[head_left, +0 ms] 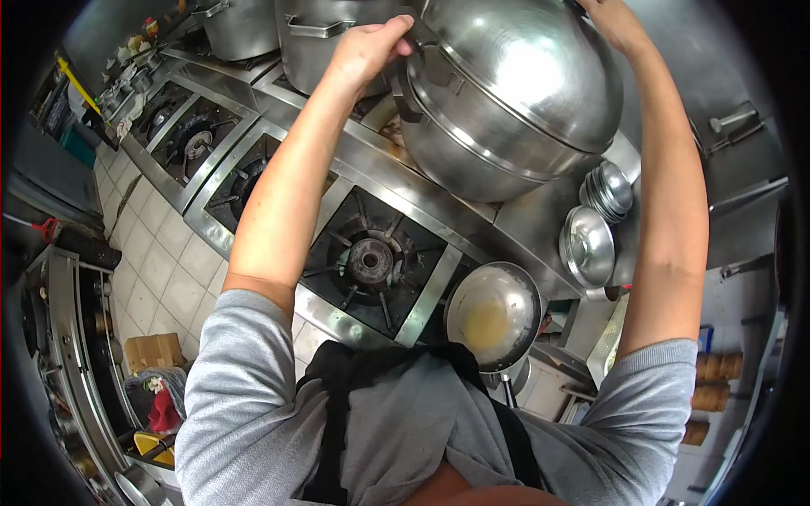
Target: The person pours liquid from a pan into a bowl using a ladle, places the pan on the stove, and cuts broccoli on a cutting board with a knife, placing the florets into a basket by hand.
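A large steel steamer pot [498,160] with a domed lid [523,72] stands tilted in view behind the front burners. My left hand [375,51] is closed at the side handle on the pot's left, thumb on top. On the opposite side, my right hand [614,24] reaches to a dark handle by the lid's far edge; the top of the picture cuts off part of its fingers. Below the pot, a wok [494,316] with a little yellowish liquid rests near my body, its handle toward me.
A gas burner [369,260] sits in front of me, with more burners [196,145] to the left. Tall stockpots [316,51] stand at the back. Stacked metal bowls [588,244] are right of the steamer. A cardboard box [154,352] lies at lower left on the tiled floor side.
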The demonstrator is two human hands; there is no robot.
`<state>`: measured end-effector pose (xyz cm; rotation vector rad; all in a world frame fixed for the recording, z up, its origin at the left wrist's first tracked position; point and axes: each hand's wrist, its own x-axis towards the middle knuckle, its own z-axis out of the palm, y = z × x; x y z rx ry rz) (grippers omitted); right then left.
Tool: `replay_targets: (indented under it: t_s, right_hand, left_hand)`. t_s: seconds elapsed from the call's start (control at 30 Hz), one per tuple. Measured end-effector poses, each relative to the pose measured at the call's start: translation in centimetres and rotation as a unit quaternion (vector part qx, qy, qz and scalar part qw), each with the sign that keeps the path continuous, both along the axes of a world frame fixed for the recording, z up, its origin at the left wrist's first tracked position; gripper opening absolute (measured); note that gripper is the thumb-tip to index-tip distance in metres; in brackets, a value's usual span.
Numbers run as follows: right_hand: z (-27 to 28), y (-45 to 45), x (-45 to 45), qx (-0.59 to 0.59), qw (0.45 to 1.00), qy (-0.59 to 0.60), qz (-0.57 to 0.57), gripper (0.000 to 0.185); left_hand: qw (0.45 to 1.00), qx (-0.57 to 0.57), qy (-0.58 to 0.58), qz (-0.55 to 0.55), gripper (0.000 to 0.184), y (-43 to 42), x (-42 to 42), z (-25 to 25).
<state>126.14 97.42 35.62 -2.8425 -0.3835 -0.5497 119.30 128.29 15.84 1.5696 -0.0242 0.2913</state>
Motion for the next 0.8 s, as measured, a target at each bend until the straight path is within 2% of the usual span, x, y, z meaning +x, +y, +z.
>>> replay_targets:
  t_s: [0.07, 0.13, 0.17, 0.2, 0.27, 0.3, 0.33, 0.4, 0.47, 0.53, 0.6, 0.63, 0.7, 0.73, 0.77, 0.8]
  right_hand:
    - [-0.3, -0.2, -0.1, -0.029, 0.999, -0.017, 0.006, 0.047]
    - [-0.8, -0.8, 0.6, -0.074, 0.996, -0.035, 0.016, 0.054]
    - [-1.4, -0.4, -0.6, -0.043, 0.997, -0.067, -0.009, 0.061]
    - [-1.9, -1.6, 0.4, -0.061, 0.99, -0.122, 0.022, 0.061]
    - [-0.7, -0.5, -7.0, -0.035, 0.992, -0.115, 0.036, 0.049]
    - [-1.2, -1.7, -9.7, -0.02, 0.988, -0.129, 0.088, 0.049]
    - [-3.8, -3.6, -9.7, -0.007, 0.961, -0.247, 0.122, 0.051]
    - [-6.4, -6.4, -14.5, -0.033, 0.955, -0.263, 0.134, 0.045]
    - [-7.5, -8.9, -22.1, -0.064, 0.972, -0.2, 0.105, 0.044]
    - [-9.5, -12.2, -28.4, 0.009, 0.986, -0.143, 0.086, 0.042]
    - [-11.3, -15.7, -34.6, 0.03, 0.995, -0.096, -0.001, 0.041]
    - [-12.3, -17.3, -37.7, 0.051, 0.995, -0.07, -0.04, 0.041]
    - [-14.6, -20.3, -43.5, 0.082, 0.991, -0.081, -0.073, 0.037]
    - [-15.0, -21.4, -46.2, 0.113, 0.988, -0.037, -0.096, 0.037]
    - [-15.4, -21.3, -48.8, 0.198, 0.972, -0.004, -0.123, 0.038]
    - [-16.9, -22.1, -50.7, 0.244, 0.962, 0.006, -0.12, 0.037]
  left_hand:
    - [0.989, 0.116, -0.037, 0.086, 0.052, 0.7, -0.4, -0.1]
    - [0.988, 0.117, -0.065, 0.082, 0.049, 0.6, -4.0, 1.1]
    - [0.989, 0.084, -0.1, 0.066, 0.046, -0.2, -5.7, 1.4]
    - [0.991, 0.073, -0.109, 0.023, 0.043, -0.3, -7.2, 1.4]
    - [0.989, 0.068, -0.108, -0.08, 0.04, -0.9, -10.6, 0.7]
    - [0.982, 0.083, -0.109, -0.126, 0.041, -0.6, -11.7, -0.7]
    - [0.975, 0.066, -0.111, -0.182, 0.044, -0.6, -13.0, -2.0]
    - [0.953, 0.059, -0.128, -0.268, 0.049, -1.4, -15.0, -4.0]
    - [0.939, 0.082, -0.087, -0.321, 0.049, -2.5, -16.7, -4.6]
    - [0.93, 0.069, -0.06, -0.356, 0.05, -4.4, -17.5, -5.3]
    - [0.932, 0.057, -0.03, -0.356, 0.05, -6.4, -18.9, -6.1]
    - [0.919, 0.052, -0.031, -0.39, 0.05, -7.7, -20.0, -6.3]
    - [0.898, 0.082, -0.031, -0.431, 0.049, -10.0, -23.1, -5.7]
    - [0.889, 0.112, -0.033, -0.442, 0.048, -12.5, -24.8, -4.9]
    - [0.875, 0.119, -0.021, -0.47, 0.046, -15.0, -26.6, -3.7]
    - [0.854, 0.149, -0.058, -0.495, 0.047, -16.3, -27.1, -4.9]
